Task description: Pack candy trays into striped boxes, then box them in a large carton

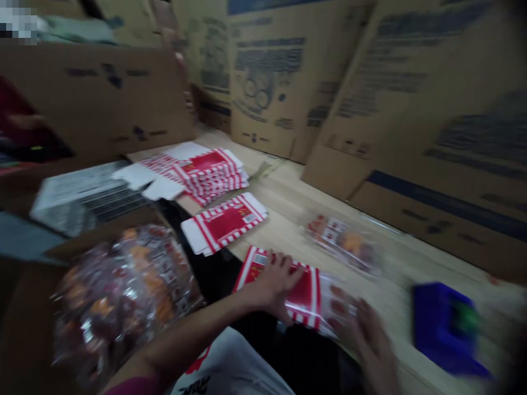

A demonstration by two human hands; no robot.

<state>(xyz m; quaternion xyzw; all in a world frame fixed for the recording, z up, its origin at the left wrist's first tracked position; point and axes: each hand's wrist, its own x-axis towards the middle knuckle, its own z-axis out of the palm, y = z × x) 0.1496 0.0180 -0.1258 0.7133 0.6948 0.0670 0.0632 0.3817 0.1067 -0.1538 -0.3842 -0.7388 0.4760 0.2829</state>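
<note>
My left hand (pixel 275 285) grips a red-and-white striped carton (pixel 307 291) at the table's near edge, fingers spread over its top face and thumb at its near side. From the carton's right end sticks out a clear plastic packet (pixel 335 302) with orange-brown pieces inside. My right hand (pixel 373 334), blurred, holds the outer end of that packet. Beyond the carton lies another clear packet (pixel 343 241) with orange contents and small white labels. A flat striped carton (pixel 226 222) rests to the left, in front of a stack of similar cartons (pixel 212 170).
At lower left, an open cardboard box (pixel 24 323) holds several clear packets (pixel 132 280). A blue tape-dispenser-like object (pixel 436 323) with a green part stands at the right. Large printed cardboard boxes (pixel 280 82) line the table's back. Part of another person's red clothing (pixel 16 109) shows at far left.
</note>
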